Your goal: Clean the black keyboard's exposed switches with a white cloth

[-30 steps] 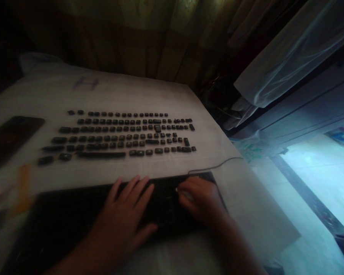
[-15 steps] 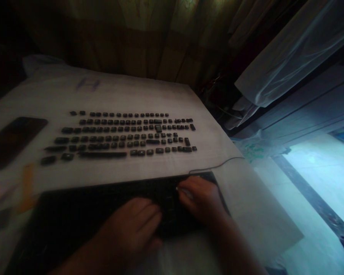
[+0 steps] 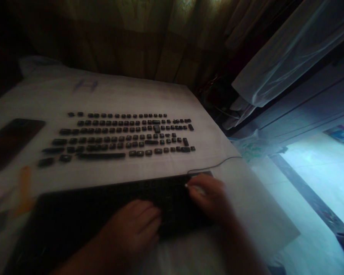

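Observation:
A black keyboard base (image 3: 97, 206) lies on the white-covered table (image 3: 126, 95), close to me. My left hand (image 3: 134, 229) rests on its lower middle with the fingers curled under. My right hand (image 3: 210, 198) is closed over the base's right end and pinches a small pale object that I cannot make out. Several loose black keycaps (image 3: 123, 135) are laid out in rows farther back, arranged like a keyboard layout. A thin cable (image 3: 215, 166) runs off the base's right corner.
A dark phone (image 3: 10, 141) lies at the table's left edge, with an orange item (image 3: 24, 189) just below it. Dark curtains hang behind the table. To the right the table ends, beyond it a pale floor and a light cloth (image 3: 289, 57).
My left hand has pulled back from lying flat on the base and curled its fingers. My right hand has slid a little to the right along the base.

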